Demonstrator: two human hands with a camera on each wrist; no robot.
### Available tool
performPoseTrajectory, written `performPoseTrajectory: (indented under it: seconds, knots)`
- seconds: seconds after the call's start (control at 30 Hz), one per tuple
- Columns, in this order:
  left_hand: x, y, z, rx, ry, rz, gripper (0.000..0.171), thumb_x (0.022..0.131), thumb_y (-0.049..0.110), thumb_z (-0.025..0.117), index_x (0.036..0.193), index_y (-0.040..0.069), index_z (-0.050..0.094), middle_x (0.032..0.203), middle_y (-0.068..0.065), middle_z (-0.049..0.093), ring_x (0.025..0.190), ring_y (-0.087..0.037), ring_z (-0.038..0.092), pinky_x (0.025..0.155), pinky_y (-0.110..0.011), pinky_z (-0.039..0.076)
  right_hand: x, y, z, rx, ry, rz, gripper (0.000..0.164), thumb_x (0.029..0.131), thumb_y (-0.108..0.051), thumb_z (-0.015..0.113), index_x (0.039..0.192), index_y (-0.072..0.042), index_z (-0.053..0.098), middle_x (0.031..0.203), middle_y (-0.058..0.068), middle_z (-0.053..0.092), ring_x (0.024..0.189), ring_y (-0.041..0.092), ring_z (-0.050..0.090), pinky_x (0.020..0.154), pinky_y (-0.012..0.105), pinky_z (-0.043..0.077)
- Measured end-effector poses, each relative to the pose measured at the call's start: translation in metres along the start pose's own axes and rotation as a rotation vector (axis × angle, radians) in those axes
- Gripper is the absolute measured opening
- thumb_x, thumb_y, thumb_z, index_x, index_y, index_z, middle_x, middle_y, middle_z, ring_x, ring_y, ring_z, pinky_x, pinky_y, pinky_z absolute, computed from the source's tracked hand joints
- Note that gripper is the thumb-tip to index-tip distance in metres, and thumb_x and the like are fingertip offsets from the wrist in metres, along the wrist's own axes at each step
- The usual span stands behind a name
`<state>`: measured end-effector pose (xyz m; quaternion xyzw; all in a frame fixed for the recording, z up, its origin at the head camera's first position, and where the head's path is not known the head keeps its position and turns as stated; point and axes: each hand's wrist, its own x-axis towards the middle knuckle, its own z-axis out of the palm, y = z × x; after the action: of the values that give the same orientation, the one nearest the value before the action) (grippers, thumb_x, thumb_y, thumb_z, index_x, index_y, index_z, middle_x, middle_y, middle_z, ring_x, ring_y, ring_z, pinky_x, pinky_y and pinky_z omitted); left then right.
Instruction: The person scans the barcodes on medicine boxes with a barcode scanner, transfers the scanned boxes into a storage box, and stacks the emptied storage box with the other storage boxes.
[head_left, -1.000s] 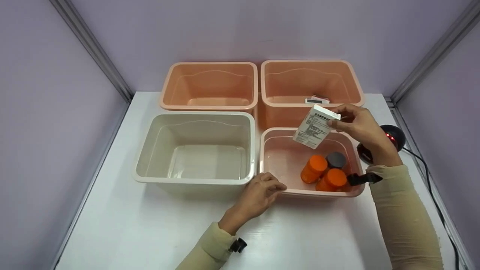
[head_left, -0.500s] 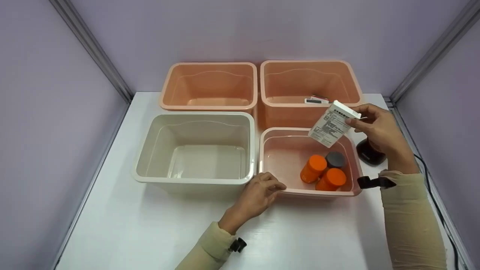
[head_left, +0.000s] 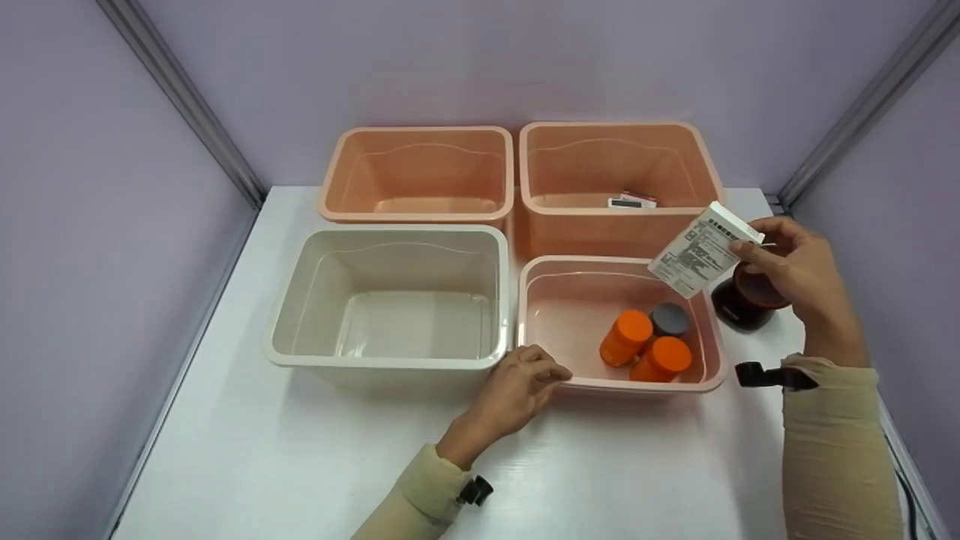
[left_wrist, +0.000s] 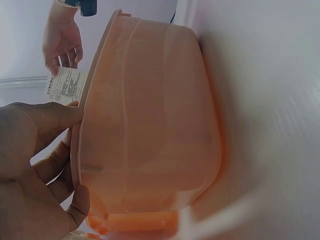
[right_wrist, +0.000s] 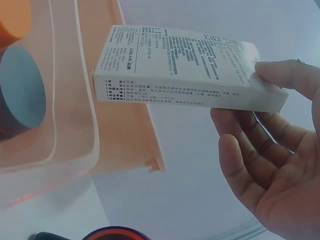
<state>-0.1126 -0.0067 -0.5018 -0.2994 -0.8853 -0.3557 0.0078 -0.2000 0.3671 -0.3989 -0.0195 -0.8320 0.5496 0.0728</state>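
My right hand [head_left: 806, 274] pinches a white printed medicine box [head_left: 697, 251] by one end, thumb on the printed face and fingers behind. It is tilted over the back right corner of the light pink bin [head_left: 562, 330]. In the right wrist view, small dark print covers the box [right_wrist: 175, 62]. My left hand [head_left: 517, 386] grips the front left corner of that bin's rim, thumb and fingers on either side of it in the left wrist view. Inside the bin stand two orange-capped bottles [head_left: 628, 337] and a grey-capped bottle [head_left: 670, 320].
A grey-white bin [head_left: 405, 364] stands left of the pink one. Two salmon bins [head_left: 416, 217] line the back wall; the right one [head_left: 611, 217] holds small flat items [head_left: 634, 201]. A black scanner on a stand [head_left: 742, 304] sits beyond the pink bin's right side, near my right hand.
My right hand has moved right with the medicine box, from over the pink bin towards its right edge and the scanner. The left hand has stayed at the rim.
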Motion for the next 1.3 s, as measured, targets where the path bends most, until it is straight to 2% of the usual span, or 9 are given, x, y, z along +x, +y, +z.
performPoseTrajectory:
  seconds: [0.23, 0.4, 0.5, 0.63, 0.77, 0.97, 1.03, 1.2, 1.3]
  knots:
    - [0.0, 0.0, 0.002, -0.01, 0.009, 0.0, 0.017, 0.093, 0.013, 0.07, 0.106, 0.022, 0.076, 0.098, 0.005, 0.065, 0.108, -0.014, 0.059, 0.099, -0.031, 0.046, -0.012, 0.008, -0.013, 0.057, 0.088, 0.019, 0.022, 0.087, -0.01, 0.076, 0.106, -0.014, 0.065, 0.089, -0.016, 0.069, 0.077, -0.001, 0.065, 0.062, 0.013, 0.054]
    - [0.0, 0.0, 0.002, -0.015, 0.016, 0.002, 0.018, 0.093, 0.012, 0.07, 0.106, 0.022, 0.076, 0.098, 0.005, 0.065, 0.107, -0.014, 0.059, 0.098, -0.03, 0.045, -0.021, 0.013, -0.021, -0.028, 0.179, 0.073, 0.021, 0.088, -0.016, 0.076, 0.107, -0.017, 0.065, 0.087, -0.022, 0.067, 0.077, -0.002, 0.063, 0.06, 0.013, 0.053]
    - [0.001, 0.001, 0.002, -0.019, 0.014, -0.003, 0.018, 0.093, 0.013, 0.07, 0.106, 0.022, 0.076, 0.098, 0.005, 0.065, 0.105, -0.013, 0.059, 0.097, -0.029, 0.046, -0.025, 0.016, -0.025, -0.055, 0.206, 0.094, 0.02, 0.089, -0.018, 0.075, 0.107, -0.018, 0.065, 0.086, -0.024, 0.067, 0.074, -0.001, 0.062, 0.06, 0.013, 0.052]
    - [0.001, 0.0, 0.002, -0.02, 0.011, -0.007, 0.018, 0.093, 0.013, 0.07, 0.106, 0.022, 0.076, 0.098, 0.005, 0.065, 0.105, -0.013, 0.059, 0.097, -0.029, 0.046, -0.029, 0.021, -0.03, 0.071, 0.208, 0.094, 0.02, 0.087, -0.011, 0.077, 0.103, -0.015, 0.066, 0.084, -0.017, 0.068, 0.068, 0.002, 0.063, 0.057, 0.014, 0.053]
    - [0.001, 0.0, 0.002, -0.018, 0.011, -0.008, 0.017, 0.093, 0.013, 0.07, 0.106, 0.022, 0.076, 0.098, 0.005, 0.065, 0.105, -0.014, 0.059, 0.096, -0.029, 0.046, -0.033, 0.026, -0.034, 0.188, 0.213, 0.09, 0.022, 0.084, -0.006, 0.078, 0.101, -0.013, 0.066, 0.084, -0.011, 0.069, 0.069, 0.002, 0.064, 0.057, 0.014, 0.053]
    - [0.001, 0.0, 0.002, -0.021, 0.011, -0.008, 0.017, 0.093, 0.013, 0.07, 0.106, 0.022, 0.077, 0.098, 0.005, 0.065, 0.106, -0.013, 0.059, 0.097, -0.029, 0.045, -0.039, 0.032, -0.038, 0.095, 0.263, 0.126, 0.021, 0.086, -0.008, 0.077, 0.1, -0.017, 0.066, 0.083, -0.015, 0.068, 0.074, 0.0, 0.062, 0.059, 0.012, 0.053]
    - [0.002, 0.0, 0.002, -0.019, 0.013, -0.005, 0.017, 0.093, 0.014, 0.07, 0.106, 0.022, 0.077, 0.098, 0.005, 0.065, 0.105, -0.013, 0.059, 0.096, -0.029, 0.046, -0.041, 0.034, -0.039, 0.109, 0.272, 0.141, 0.021, 0.085, -0.007, 0.077, 0.101, -0.018, 0.066, 0.083, -0.015, 0.068, 0.075, 0.0, 0.061, 0.059, 0.012, 0.053]
    - [0.001, 0.0, 0.002, -0.002, 0.008, 0.001, 0.016, 0.094, 0.015, 0.07, 0.106, 0.022, 0.076, 0.098, 0.005, 0.065, 0.107, -0.014, 0.059, 0.099, -0.031, 0.046, -0.043, 0.039, -0.043, 0.056, 0.316, 0.189, 0.021, 0.086, -0.01, 0.076, 0.101, -0.021, 0.065, 0.084, -0.015, 0.064, 0.073, -0.002, 0.062, 0.06, 0.011, 0.052]
    - [0.001, 0.0, 0.002, 0.014, 0.002, 0.001, 0.017, 0.093, 0.015, 0.07, 0.106, 0.023, 0.076, 0.099, 0.006, 0.064, 0.108, -0.014, 0.059, 0.1, -0.032, 0.046, -0.045, 0.042, -0.044, -0.019, 0.334, 0.215, 0.02, 0.088, -0.012, 0.075, 0.101, -0.023, 0.064, 0.085, -0.017, 0.063, 0.074, -0.003, 0.06, 0.06, 0.011, 0.051]
